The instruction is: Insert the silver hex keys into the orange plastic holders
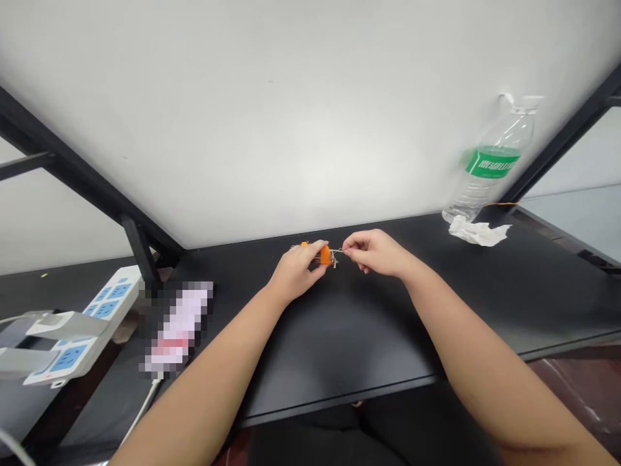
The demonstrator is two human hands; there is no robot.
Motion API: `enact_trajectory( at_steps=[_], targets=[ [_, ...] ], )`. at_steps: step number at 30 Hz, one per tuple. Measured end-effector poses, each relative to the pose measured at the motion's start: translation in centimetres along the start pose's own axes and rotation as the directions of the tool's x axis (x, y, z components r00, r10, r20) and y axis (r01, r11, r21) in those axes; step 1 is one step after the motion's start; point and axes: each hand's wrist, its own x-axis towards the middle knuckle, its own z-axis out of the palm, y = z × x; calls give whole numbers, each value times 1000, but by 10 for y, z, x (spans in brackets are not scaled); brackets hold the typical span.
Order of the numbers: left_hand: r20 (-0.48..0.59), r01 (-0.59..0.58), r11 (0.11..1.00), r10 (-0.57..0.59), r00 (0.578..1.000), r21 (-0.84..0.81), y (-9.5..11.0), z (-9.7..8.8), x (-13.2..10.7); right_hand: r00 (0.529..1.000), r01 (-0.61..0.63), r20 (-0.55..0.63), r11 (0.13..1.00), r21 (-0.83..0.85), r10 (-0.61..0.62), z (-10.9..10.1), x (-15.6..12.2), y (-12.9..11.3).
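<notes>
My left hand (pixel 297 270) is closed around a small orange object (pixel 325 255) at the back middle of the black table. Thin metal-coloured rods and small ends stick out on its right side; much of it is hidden under my fingers. To the right, my right hand (pixel 371 252) pinches the end of a thin pale strand (pixel 337 251) that runs to the orange object. Whether the strand is wire or string, I cannot tell.
A tilted clear bottle (pixel 495 162) with a green label stands near the wall, a crumpled tissue (pixel 479 232) before it. On the left are a white power strip (pixel 109 294) with plugged-in chargers and a blurred-out phone-like object (pixel 179 327) on a white cable (pixel 140 411).
</notes>
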Motion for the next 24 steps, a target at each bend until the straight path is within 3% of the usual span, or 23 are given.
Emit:
enact_trajectory(
  at_steps=[7,13,24],
  targets=[
    [14,-118,992,119,993,-43,4,0,1,998,-68,26,986,151,65,-1,2,0],
    [-4,-6,993,6,1000,-116,4,2,-1,997,-52,-44,973,225,64,-1,4,1],
    [-37,-1,990,-4,999,-142,2,0,1,996,-10,-84,962,274,34,4,5,-1]
  ],
)
